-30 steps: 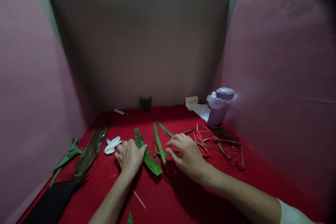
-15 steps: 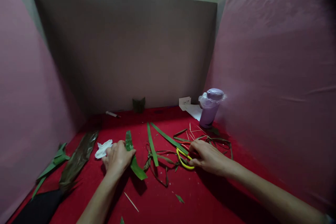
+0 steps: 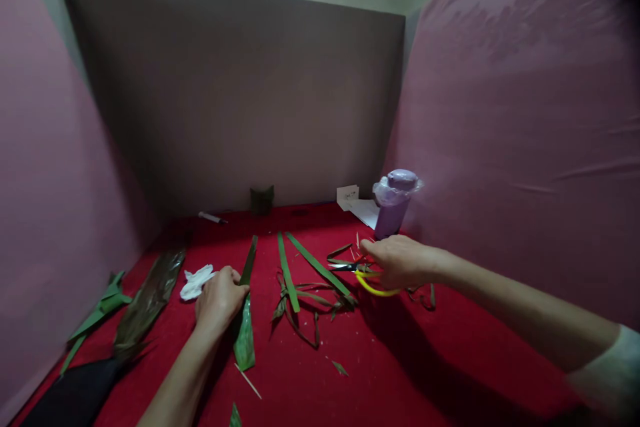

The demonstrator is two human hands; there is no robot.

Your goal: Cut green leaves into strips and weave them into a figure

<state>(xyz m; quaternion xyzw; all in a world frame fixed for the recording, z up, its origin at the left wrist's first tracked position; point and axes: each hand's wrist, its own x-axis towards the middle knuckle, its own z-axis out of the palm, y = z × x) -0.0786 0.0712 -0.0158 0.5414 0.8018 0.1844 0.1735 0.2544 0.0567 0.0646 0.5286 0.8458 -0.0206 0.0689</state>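
My left hand point(image 3: 220, 299) is closed on a green leaf strip point(image 3: 245, 340), pinched near its middle, one end pointing away and the wider glossy end toward me. My right hand point(image 3: 403, 260) grips a pair of scissors point(image 3: 371, 285) with yellow and red handles, held above the cloth, their blades pointing left. Two narrow green strips point(image 3: 287, 273) lie between the hands. Around them are thin brown dried strips point(image 3: 311, 330) in a tangle. A crumpled white tissue point(image 3: 197, 282) rests beside my left hand.
Red cloth point(image 3: 300, 393) covers the surface, walled by panels. A purple bottle point(image 3: 391, 217) with plastic wrap stands at the back right by white papers point(image 3: 365, 212). A syringe-like tube point(image 3: 211, 217) and a dark leaf piece point(image 3: 262, 200) are at the back; folded leaves point(image 3: 103, 307) lie left.
My right hand has lifted the scissors off the cloth and turned them so the blades point left. The leaf strip in my left hand has swung round, its wide end now nearer me.
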